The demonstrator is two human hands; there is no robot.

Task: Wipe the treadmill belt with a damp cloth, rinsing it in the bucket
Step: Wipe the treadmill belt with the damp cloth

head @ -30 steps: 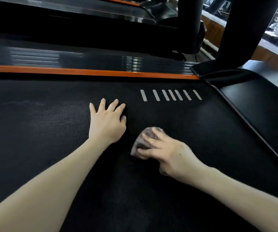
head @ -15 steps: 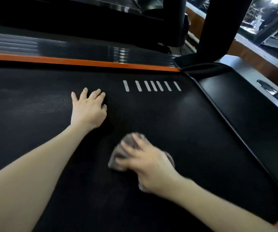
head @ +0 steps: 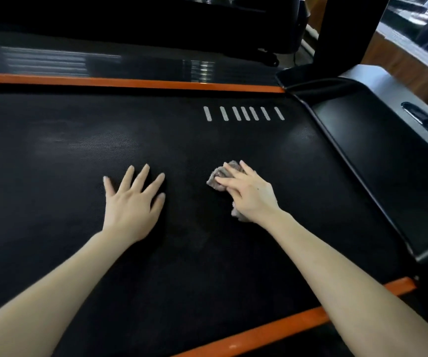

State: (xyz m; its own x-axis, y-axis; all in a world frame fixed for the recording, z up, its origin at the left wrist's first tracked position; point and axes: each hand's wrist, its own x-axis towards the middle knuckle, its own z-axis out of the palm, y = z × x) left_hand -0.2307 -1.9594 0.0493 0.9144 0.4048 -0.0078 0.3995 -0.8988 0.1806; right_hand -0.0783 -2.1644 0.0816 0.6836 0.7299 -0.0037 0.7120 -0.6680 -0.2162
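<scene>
Black, finely dimpled rubber fills the view: the treadmill belt (head: pixel 53 191), edged on its far side by an orange strip (head: pixel 130 82). Toward the left a paler sheen lies on it; whether that is damp or dust I cannot tell. Next comes the left grip (head: pixel 130 204), released, palm down with fingers spread flat on the belt, holding nothing and seemingly bracing the person. Further right, near the far edge, a row of white bars (head: pixel 243 113) is printed on the belt. Nearer the person than the bars lies the cloth (head: pixel 218 176), a small grey bunched wad on the belt. It is mostly covered by the right grip (head: pixel 251 197), whose straight fingers press it down rather than clench it. A pale corner shows under the wrist. Farthest right sits a dark cover (head: pixel 388 163) at the belt's end. No bucket is in view.

The cloth looks soft, light and limp, so it will likely roll or bunch against the grippy surface. A flat palm over its middle, fingertips pinning the leading edge, should suit wiping. For rinsing, gather it from the top in a fist.
</scene>
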